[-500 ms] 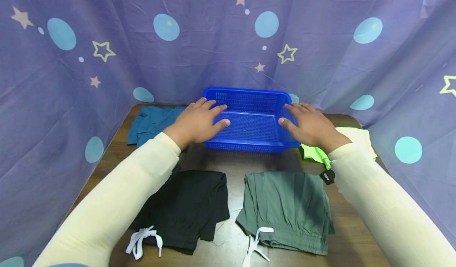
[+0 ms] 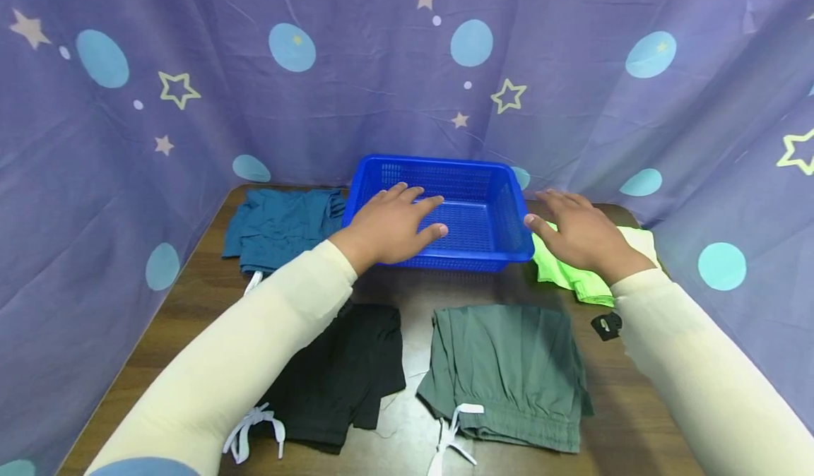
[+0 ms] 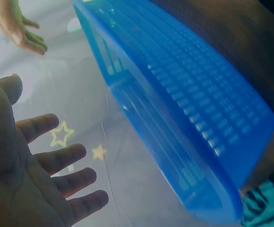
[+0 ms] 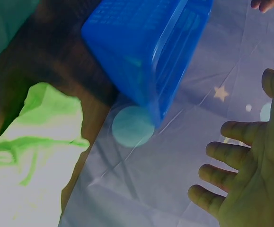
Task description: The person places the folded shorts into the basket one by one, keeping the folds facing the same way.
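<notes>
the blue basket (image 2: pixel 467 225) is sitting at far centre. the left hand (image 2: pixel 394 229) and right hand (image 2: pixel 579 234) are hovering, fingers spread, holding nothing. its plastic is seeming light, stiff; end rims (image 2: pixel 523 211) are offering secure holds.

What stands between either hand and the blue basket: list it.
Nothing visible does: both the left hand and the right hand hover in the air, apart from the blue basket, with only open space between. The neon-green cloth lies lower, on the table beside the basket.
</notes>
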The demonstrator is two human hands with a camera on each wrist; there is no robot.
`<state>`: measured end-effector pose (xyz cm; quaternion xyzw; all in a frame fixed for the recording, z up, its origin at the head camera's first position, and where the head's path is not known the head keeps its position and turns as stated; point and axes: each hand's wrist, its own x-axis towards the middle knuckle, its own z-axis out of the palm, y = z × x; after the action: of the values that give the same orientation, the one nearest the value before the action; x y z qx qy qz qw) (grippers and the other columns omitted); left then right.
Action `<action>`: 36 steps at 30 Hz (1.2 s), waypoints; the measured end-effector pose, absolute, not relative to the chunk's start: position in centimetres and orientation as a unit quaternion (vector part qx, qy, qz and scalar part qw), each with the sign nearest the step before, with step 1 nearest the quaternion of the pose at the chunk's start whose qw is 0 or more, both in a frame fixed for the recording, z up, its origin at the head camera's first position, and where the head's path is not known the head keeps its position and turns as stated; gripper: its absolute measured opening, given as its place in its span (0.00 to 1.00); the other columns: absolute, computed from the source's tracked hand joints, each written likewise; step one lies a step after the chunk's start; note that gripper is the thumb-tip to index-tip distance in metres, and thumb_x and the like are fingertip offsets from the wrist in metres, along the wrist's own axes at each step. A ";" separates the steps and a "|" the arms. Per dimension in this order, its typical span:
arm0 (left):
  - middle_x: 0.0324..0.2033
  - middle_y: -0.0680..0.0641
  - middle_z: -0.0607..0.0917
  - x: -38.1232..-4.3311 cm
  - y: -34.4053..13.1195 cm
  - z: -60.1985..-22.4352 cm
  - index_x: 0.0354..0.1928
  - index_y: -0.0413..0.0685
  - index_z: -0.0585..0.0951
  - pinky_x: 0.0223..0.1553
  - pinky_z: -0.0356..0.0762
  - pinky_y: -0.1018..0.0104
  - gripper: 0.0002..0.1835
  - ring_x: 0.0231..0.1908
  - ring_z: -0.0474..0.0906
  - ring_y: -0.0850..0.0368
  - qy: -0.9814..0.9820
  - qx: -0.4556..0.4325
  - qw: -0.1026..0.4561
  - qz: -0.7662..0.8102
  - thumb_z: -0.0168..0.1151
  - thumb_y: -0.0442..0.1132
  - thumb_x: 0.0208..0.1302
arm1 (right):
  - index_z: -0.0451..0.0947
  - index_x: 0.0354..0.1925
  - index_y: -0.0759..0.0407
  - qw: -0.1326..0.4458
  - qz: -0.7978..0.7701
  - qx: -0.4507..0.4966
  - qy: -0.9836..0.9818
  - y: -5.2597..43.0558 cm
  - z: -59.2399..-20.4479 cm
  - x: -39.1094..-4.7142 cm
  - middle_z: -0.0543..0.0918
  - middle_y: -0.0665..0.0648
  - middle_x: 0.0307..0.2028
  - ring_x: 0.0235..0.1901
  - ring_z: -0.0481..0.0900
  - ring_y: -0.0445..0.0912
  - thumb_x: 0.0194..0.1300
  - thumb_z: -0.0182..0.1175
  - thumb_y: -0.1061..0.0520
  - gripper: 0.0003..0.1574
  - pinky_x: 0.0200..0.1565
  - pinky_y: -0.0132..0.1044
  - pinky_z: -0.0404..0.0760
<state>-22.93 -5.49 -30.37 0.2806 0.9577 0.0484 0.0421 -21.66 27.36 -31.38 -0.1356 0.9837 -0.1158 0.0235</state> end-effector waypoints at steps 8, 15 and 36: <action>0.78 0.44 0.60 -22.4 -2.7 -31.5 0.80 0.62 0.59 0.74 0.47 0.43 0.35 0.77 0.48 0.39 0.950 0.302 0.048 0.062 0.38 0.66 0.78 | 0.50 0.81 0.56 0.024 -0.124 -0.098 0.987 30.5 -31.7 -20.9 0.55 0.65 0.78 0.76 0.46 0.68 0.76 0.35 0.24 0.53 0.67 0.72 0.48; 0.76 0.44 0.64 -21.2 -0.1 -32.9 0.79 0.60 0.62 0.74 0.53 0.48 0.33 0.76 0.55 0.42 0.933 0.353 0.026 0.061 0.40 0.64 0.79 | 0.48 0.81 0.63 0.033 -0.138 -0.080 0.987 33.8 -32.2 -20.5 0.54 0.71 0.77 0.75 0.44 0.71 0.77 0.34 0.27 0.53 0.68 0.71 0.46; 0.75 0.52 0.66 -18.7 6.6 -36.2 0.79 0.60 0.63 0.75 0.49 0.62 0.31 0.76 0.54 0.52 0.873 0.487 0.026 0.029 0.38 0.61 0.81 | 0.43 0.79 0.72 0.044 -0.148 -0.027 0.988 41.9 -36.0 -19.6 0.56 0.83 0.71 0.68 0.47 0.83 0.80 0.33 0.32 0.52 0.59 0.77 0.53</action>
<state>-18.65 6.57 -36.17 0.4868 0.8727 0.0289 0.0257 -19.58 41.93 -36.04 -0.0269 0.9877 -0.1475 0.0440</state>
